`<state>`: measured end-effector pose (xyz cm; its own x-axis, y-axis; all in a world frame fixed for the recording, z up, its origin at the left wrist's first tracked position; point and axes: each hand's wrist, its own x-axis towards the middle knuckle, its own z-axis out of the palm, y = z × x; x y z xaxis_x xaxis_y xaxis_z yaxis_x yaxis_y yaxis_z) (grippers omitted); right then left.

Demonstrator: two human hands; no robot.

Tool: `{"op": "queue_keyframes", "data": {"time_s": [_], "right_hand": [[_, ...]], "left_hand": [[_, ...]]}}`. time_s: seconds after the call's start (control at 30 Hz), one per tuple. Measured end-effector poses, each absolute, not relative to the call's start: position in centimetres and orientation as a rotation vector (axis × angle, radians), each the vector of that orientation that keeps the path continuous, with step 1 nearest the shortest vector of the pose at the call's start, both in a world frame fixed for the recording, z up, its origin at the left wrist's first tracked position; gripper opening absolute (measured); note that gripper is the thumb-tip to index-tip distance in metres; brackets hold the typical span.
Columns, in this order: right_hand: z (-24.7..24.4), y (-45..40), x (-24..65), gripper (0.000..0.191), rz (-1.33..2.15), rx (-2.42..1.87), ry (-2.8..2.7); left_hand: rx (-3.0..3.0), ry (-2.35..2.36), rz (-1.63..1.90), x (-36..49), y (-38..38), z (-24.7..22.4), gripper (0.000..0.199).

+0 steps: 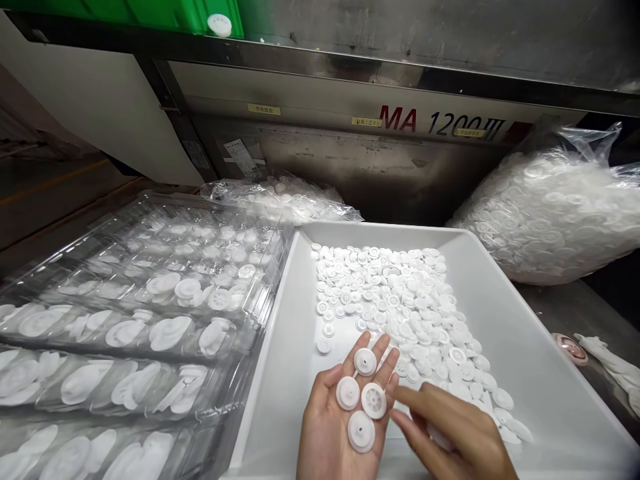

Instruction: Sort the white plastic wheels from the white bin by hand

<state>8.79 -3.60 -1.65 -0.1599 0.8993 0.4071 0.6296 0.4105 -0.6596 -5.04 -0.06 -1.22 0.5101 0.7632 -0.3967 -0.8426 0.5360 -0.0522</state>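
Observation:
Palm up, my left hand carries several white plastic wheels on its palm and fingers, which are spread out under them. My right hand is just to its right, thumb and forefinger near the left fingertips. A white piece shows partly beneath the curled right fingers; how it is held is hidden. Both hands are over the near part of a large white bin, where many similar small wheels lie loose.
Clear compartment trays with white parts fill the left. Behind the bin lies a plastic bag of parts; a bigger bag bulges at right. A green container and loose wheel are on the machine ledge.

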Motion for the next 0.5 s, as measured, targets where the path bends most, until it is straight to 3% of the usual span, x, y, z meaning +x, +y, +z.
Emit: {"op": "queue_keyframes", "data": {"time_s": [0.17, 0.3, 0.5], "right_hand": [[0.4, -1.0, 8.9, 0.021, 0.689, -1.471, -1.793], [0.8, 0.2, 8.1, 0.009, 0.787, -1.510, -1.800], [0.0, 0.0, 7.4, 0.003, 0.627, -1.428, -1.789]], "left_hand": [[-0.233, 0.480, 1.002, -4.6, 0.0, -0.4, 0.046], [-0.224, 0.563, 0.973, -4.4, 0.1, -0.1, 0.047], [-0.229, 0.577, 0.968, -4.5, 0.2, -0.1, 0.037]]}}
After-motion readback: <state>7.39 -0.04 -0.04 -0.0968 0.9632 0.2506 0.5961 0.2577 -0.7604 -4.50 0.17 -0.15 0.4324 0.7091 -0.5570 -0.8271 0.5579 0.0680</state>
